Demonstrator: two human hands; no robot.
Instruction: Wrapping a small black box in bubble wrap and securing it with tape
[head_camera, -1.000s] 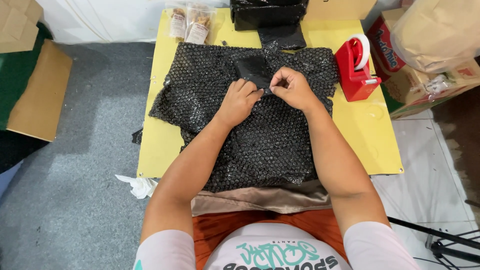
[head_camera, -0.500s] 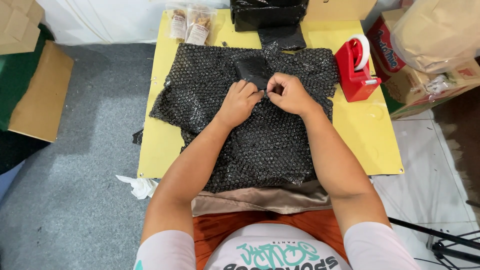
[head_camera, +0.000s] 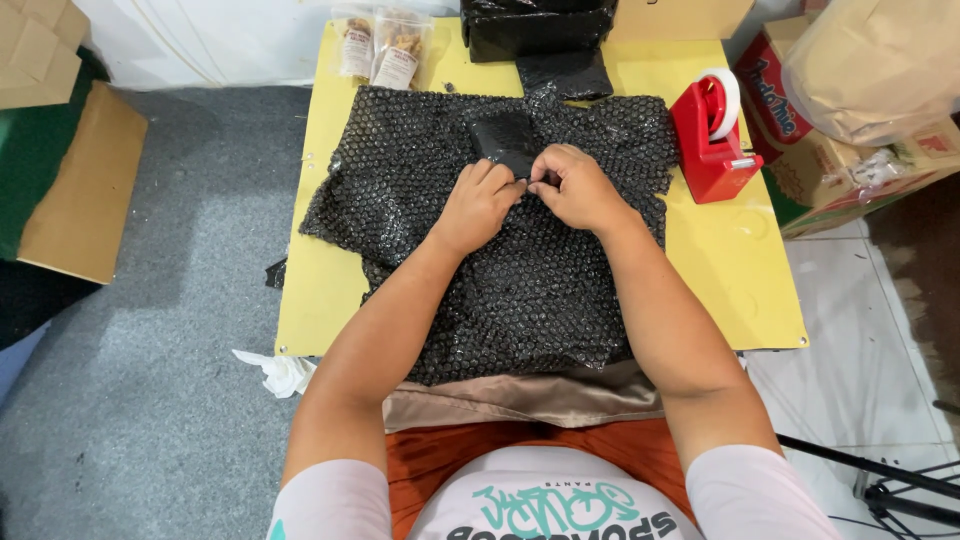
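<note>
While both hands are meeting at centre of black bubble wrap (head_camera: 500, 260), left hand (head_camera: 478, 205) is lying knuckles-up, fingers curled, fingertips pressing wrap; right hand (head_camera: 578, 188) is pinching wrap edge just beside small black packet (head_camera: 502, 143); thumbs nearly touching; wrap is lying spread over yellow table (head_camera: 730, 270), hanging past near edge; red tape dispenser (head_camera: 712, 140) is standing right of wrap, apart; two snack pouches (head_camera: 382, 45) are lying at far left corner; black bag (head_camera: 538, 25) is sitting at far edge.
</note>
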